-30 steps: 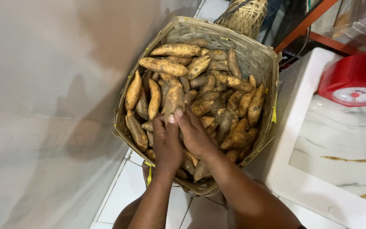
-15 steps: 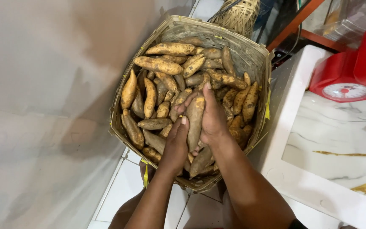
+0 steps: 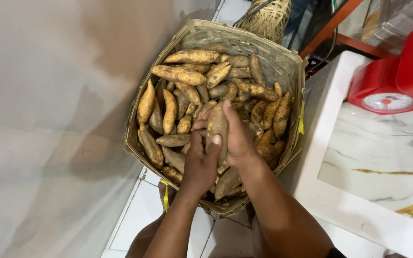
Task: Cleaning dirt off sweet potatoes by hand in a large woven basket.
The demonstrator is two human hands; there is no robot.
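A woven bamboo basket (image 3: 283,57) on the floor is filled with several brown, dirt-covered sweet potatoes (image 3: 180,74). Over its near half, both hands hold one long sweet potato (image 3: 217,125) upright between them. My left hand (image 3: 199,162) wraps it from the left, with the thumb pressed on its lower part. My right hand (image 3: 240,138) cups it from the right, fingers stretched up along its side.
A plain wall (image 3: 48,119) stands close on the left. To the right is a white marble-patterned counter (image 3: 374,167) with a red kitchen scale (image 3: 388,88) on it. A second woven basket (image 3: 266,16) sits behind. White floor tiles (image 3: 139,215) lie below.
My hands went from pressing among the potatoes at the near rim to lifting one long potato up between them; the view shifted slightly left.
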